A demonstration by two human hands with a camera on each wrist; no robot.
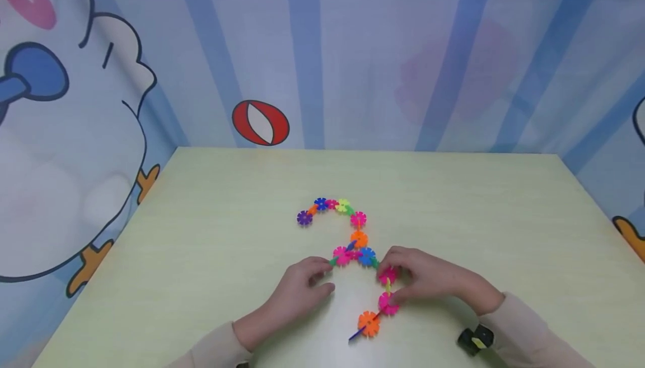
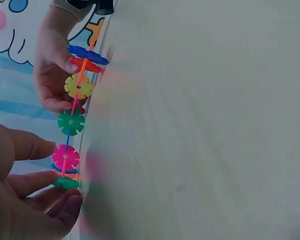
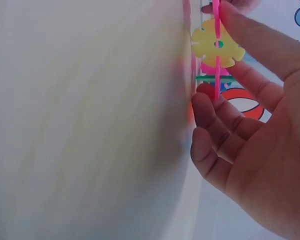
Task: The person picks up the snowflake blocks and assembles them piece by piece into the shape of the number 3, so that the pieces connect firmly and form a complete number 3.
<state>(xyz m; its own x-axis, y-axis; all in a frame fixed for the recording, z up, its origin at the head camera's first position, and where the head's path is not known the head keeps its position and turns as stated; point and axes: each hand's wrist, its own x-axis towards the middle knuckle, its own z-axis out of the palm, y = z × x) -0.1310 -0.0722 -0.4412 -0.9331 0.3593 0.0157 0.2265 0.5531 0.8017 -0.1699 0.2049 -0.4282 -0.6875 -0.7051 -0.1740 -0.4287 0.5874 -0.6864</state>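
A chain of colourful plastic snowflake discs, slotted edge to edge, lies on the table in a shape like a figure 2. My left hand is at the chain's left side, its index fingertip at a green disc beside a pink one. Its thumb stands apart from the chain, fingers relaxed. On the right, my right hand grips the chain's lower stretch, thumb on one pink disc and fingers at another. A yellow disc sits between those two.
Below the right hand, the chain continues through an orange disc to a dark blue one at its end. The far end curls left to a purple disc. The pale table meets a printed blue striped backdrop.
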